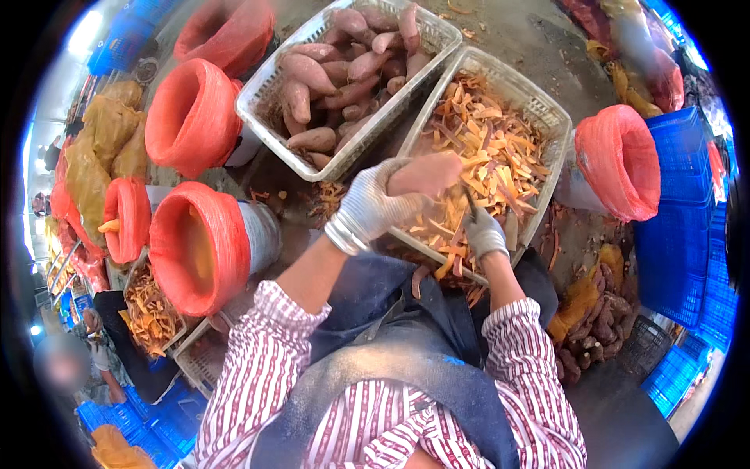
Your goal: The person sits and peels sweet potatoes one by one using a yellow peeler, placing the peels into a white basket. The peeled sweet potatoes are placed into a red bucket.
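My left hand (375,202), in a whitish knit glove, grips a reddish sweet potato (428,172) with its skin facing up. Gloved as well, my right hand (485,233) is closed around a dark, thin-bladed tool (470,202), a knife or peeler; blur hides which. The tool is just below and right of the sweet potato's far end. Both hands are over the near part of a pale plastic crate (559,146) heaped with orange and purplish peelings (498,152). Beyond my left hand stands a second pale crate (263,126), holding whole unpeeled sweet potatoes (351,70).
Buckets lined with red mesh sacks stand left (234,252) and right (586,146). The nearer left one holds cloudy liquid (199,246). Blue crates (671,234) are stacked right, above a sweet potato pile (603,322). Another person (102,357) sits at far left.
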Tool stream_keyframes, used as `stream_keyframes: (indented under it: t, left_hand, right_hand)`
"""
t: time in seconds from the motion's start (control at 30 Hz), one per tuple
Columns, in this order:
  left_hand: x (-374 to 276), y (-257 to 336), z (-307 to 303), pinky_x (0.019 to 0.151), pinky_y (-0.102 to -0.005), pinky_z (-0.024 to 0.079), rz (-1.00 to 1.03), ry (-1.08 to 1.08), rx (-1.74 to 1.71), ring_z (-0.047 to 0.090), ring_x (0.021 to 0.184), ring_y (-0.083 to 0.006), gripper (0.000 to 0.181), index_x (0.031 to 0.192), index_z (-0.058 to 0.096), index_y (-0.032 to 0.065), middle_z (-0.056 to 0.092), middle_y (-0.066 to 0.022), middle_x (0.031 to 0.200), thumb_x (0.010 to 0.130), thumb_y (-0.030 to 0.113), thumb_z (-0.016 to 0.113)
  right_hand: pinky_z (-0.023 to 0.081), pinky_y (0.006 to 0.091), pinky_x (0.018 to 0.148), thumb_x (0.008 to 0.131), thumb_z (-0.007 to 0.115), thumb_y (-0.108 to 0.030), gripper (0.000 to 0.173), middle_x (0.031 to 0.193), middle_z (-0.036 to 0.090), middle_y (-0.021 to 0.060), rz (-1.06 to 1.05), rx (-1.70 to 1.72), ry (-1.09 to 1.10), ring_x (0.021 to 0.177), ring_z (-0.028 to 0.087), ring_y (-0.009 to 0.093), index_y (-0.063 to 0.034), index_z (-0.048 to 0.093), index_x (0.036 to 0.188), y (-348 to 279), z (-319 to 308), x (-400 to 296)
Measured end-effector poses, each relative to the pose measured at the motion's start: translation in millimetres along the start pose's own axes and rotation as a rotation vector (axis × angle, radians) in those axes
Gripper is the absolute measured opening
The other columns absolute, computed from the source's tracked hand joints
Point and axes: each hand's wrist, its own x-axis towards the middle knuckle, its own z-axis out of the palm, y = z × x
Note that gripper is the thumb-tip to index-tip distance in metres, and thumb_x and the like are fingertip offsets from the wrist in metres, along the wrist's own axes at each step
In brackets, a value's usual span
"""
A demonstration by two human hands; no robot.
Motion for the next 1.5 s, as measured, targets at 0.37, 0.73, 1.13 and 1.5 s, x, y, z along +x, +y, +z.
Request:
stream_keyframes:
  t: [0.37, 0.73, 1.13, 1.5]
  left_hand:
    - [40.4, -58.7, 51.7, 0.053, -0.0213, 0.039, -0.288, -0.180, -0.624, 0.045, 0.056, -0.0099, 0.023, 0.090, 0.050, 0.0039, 0.047, -0.0023, 0.064, 0.086, 0.025, 0.043]
    - [40.7, -68.0, 55.6, 0.068, -0.0315, 0.039, -0.365, -0.053, -0.228, 0.046, 0.078, -0.0190, 0.037, 0.101, 0.046, 0.0104, 0.051, -0.0091, 0.093, 0.084, 0.042, 0.036]
    - [42.8, -106.2, 57.7, 0.080, -0.0302, 0.035, -0.064, -0.201, -0.344, 0.043, 0.093, -0.0185, 0.043, 0.111, 0.043, 0.0085, 0.048, -0.0067, 0.104, 0.081, 0.039, 0.041]
    - [44.4, -99.1, 49.7, 0.090, -0.0306, 0.030, 0.373, -0.408, 0.550, 0.039, 0.105, -0.0235, 0.047, 0.114, 0.040, 0.0037, 0.042, -0.0109, 0.112, 0.073, 0.026, 0.049]
  right_hand:
    - [0.035, 0.0232, 0.044, 0.084, 0.048, -0.027, 0.018, 0.059, 0.044, -0.0046, 0.087, 1.910, 0.185, 0.047, 0.042, 0.009, -0.0112, 0.051, 0.090, -61.1, -98.3, -10.7]
    - [0.035, 0.0220, 0.040, 0.081, 0.053, -0.022, 0.012, 0.057, 0.045, -0.0040, 0.468, 1.822, 0.230, 0.043, 0.040, 0.006, -0.0111, 0.050, 0.077, -64.1, -58.3, 58.8]
    - [0.037, 0.0221, 0.048, 0.082, 0.047, -0.022, 0.012, 0.058, 0.041, -0.0021, 0.105, 1.918, 0.539, 0.050, 0.040, 0.009, -0.0112, 0.049, 0.077, -14.1, -112.8, 49.5]
    - [0.040, 0.0251, 0.049, 0.077, 0.051, -0.018, 0.016, 0.063, 0.055, 0.0037, 0.302, 1.413, 0.800, 0.052, 0.048, 0.014, -0.0079, 0.052, 0.064, 34.4, -92.5, 112.4]
